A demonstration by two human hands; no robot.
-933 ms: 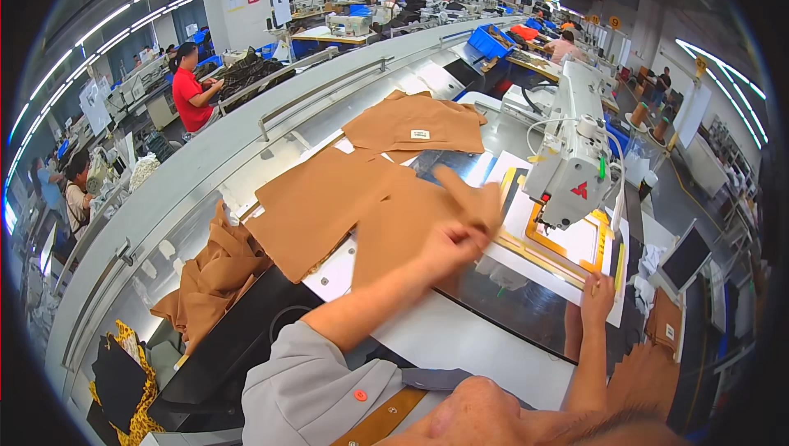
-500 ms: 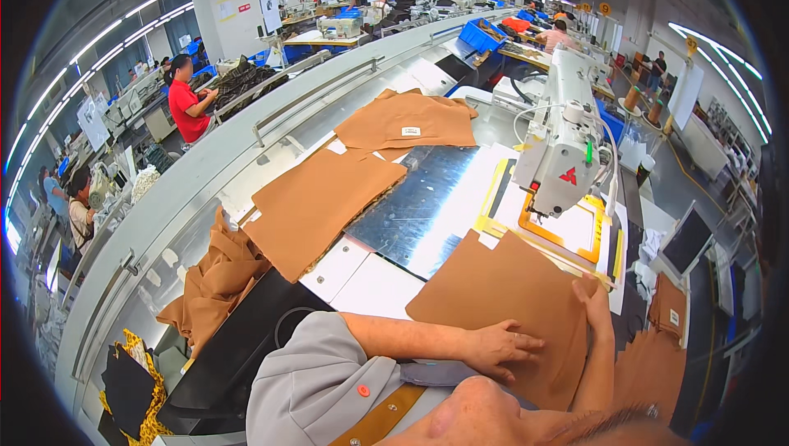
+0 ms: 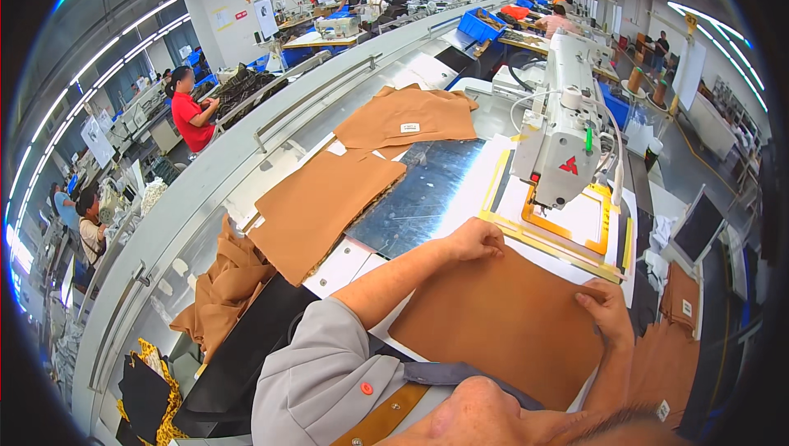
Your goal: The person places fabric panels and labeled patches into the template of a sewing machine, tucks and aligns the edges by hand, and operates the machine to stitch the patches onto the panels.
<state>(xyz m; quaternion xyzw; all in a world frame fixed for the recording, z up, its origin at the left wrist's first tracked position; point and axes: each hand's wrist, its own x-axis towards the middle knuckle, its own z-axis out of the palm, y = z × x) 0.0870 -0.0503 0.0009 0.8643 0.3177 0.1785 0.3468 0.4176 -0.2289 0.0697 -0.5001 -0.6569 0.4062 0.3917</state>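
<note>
A brown fabric panel (image 3: 493, 331) lies spread close in front of me, just short of the sewing machine (image 3: 555, 142). My left hand (image 3: 479, 242) pinches its upper left corner, and my right hand (image 3: 604, 306) grips its upper right corner between thumb and fingers. Beyond my fingers are a yellow-edged frame (image 3: 534, 227) and a white template board under the machine head. To the left, more brown panels (image 3: 320, 208) lie stacked on the table, with a crumpled brown pile (image 3: 222, 298) beside them.
A grey rail (image 3: 189, 200) runs along the left. Black and yellow fabric scraps (image 3: 144, 388) lie at lower left, a monitor (image 3: 697, 224) and folded brown pieces (image 3: 680, 294) at right. Blue bins (image 3: 481, 25) stand at the back. A co-worker in red (image 3: 189, 109) works at left.
The panel has been drawn from the left stack to in front of me. My left hand has since moved up to its upper left corner, and the panel lies flatter and more square to me.
</note>
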